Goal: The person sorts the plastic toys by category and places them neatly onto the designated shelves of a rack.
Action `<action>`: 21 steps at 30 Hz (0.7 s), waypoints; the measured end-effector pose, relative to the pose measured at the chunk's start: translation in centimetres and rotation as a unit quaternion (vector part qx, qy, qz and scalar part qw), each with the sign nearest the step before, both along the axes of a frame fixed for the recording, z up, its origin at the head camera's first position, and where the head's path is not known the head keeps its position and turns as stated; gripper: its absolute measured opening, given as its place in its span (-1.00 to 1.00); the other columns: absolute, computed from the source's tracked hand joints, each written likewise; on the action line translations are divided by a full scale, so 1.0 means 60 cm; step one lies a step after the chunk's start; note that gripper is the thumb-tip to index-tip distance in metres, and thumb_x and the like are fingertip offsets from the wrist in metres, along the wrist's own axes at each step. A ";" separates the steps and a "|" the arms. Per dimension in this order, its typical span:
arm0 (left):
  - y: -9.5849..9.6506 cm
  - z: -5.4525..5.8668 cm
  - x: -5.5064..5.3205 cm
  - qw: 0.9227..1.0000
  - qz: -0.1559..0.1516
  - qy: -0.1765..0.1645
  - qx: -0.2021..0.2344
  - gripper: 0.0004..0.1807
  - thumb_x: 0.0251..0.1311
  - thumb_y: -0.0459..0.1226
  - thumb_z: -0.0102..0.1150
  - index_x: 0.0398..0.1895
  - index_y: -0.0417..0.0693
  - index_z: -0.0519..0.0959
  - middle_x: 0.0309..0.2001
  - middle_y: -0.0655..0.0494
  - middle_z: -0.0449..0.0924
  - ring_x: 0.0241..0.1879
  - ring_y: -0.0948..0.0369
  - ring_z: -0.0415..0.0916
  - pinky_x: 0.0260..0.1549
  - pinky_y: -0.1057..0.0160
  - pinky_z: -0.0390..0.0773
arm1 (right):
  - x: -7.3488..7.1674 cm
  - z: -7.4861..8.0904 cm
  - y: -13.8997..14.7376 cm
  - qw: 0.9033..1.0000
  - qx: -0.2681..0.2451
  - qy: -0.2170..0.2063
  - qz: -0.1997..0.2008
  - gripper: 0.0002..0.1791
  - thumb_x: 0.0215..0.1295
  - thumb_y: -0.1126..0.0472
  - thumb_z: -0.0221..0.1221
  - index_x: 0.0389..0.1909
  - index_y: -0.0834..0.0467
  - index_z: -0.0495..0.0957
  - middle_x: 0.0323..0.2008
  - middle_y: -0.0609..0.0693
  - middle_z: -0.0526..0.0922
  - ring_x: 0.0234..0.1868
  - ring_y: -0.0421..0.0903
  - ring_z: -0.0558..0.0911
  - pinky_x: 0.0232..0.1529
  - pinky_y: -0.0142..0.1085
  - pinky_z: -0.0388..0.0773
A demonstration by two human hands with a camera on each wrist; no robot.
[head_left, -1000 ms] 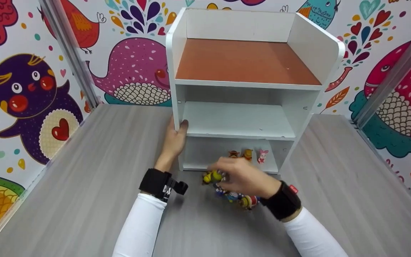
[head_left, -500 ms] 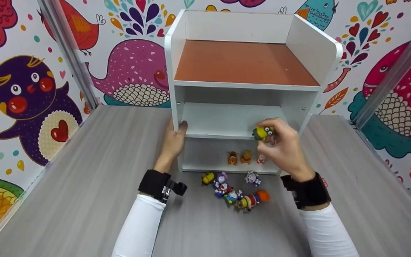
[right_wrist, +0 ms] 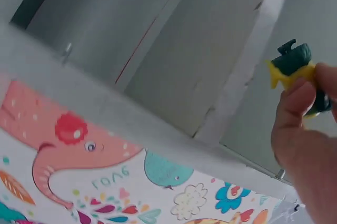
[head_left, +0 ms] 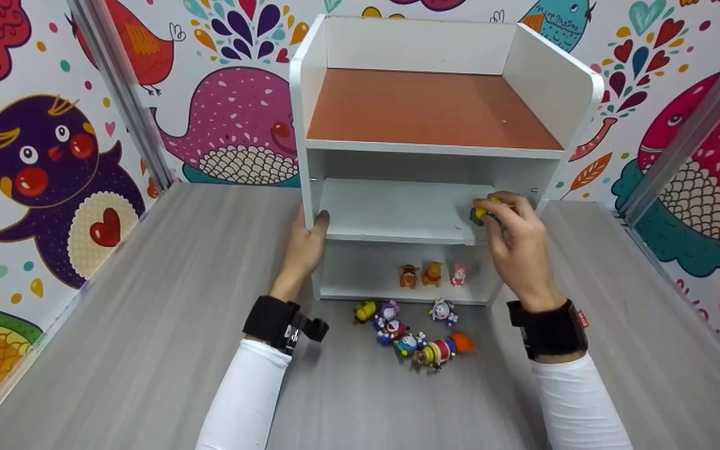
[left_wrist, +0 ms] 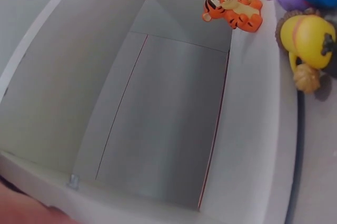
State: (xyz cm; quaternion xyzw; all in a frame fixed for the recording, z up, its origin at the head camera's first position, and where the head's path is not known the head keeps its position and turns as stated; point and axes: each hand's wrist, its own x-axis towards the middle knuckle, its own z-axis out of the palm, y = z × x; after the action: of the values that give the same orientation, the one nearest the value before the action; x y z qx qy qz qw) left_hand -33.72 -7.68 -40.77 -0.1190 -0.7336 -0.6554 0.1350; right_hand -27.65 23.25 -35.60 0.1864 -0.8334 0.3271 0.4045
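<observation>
My right hand [head_left: 519,250] pinches a yellow-and-green minion figurine [head_left: 479,214] between thumb and fingers. It is at the right end of the middle board of a white shelf unit [head_left: 435,148]. In the right wrist view the minion figurine [right_wrist: 295,61] shows its dark green and yellow parts; whether it touches the board I cannot tell. My left hand [head_left: 305,247] grips the unit's left side panel, thumb on the front edge, fingers hidden outside. On the bottom board sit a tiger figurine [head_left: 408,276], a yellow bear figurine [head_left: 432,274] and a pink piglet figurine [head_left: 458,275].
Several figurines lie on the grey wood-look surface before the unit: a yellow one [head_left: 365,311], a white-and-purple one [head_left: 442,312], a striped one with an orange end [head_left: 438,352]. Printed walls [head_left: 235,119] stand behind and at both sides.
My right hand has picked up the minion figurine from the pile, lifted it to the middle board and moved it further right and inward. The left hand keeps its place on the panel.
</observation>
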 end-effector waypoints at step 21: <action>-0.001 0.000 0.000 1.000 0.000 -0.014 0.003 -0.34 0.50 -0.25 -0.16 0.59 -0.21 -0.01 0.58 -0.25 0.01 0.58 -0.13 -0.05 0.56 -0.13 -0.03 | -0.013 -0.014 0.000 0.997 0.029 0.005 -0.066 -0.73 0.34 0.49 0.18 0.03 0.36 0.63 0.00 0.30 0.54 0.01 0.17 0.62 0.01 0.03 0.60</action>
State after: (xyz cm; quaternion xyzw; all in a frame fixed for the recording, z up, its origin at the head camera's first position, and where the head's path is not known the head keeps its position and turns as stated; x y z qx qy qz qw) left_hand -33.74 -7.72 -40.76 -0.1095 -0.7337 -0.6588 0.1250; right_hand -28.41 23.23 -36.44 0.1442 -0.8509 0.2744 0.4240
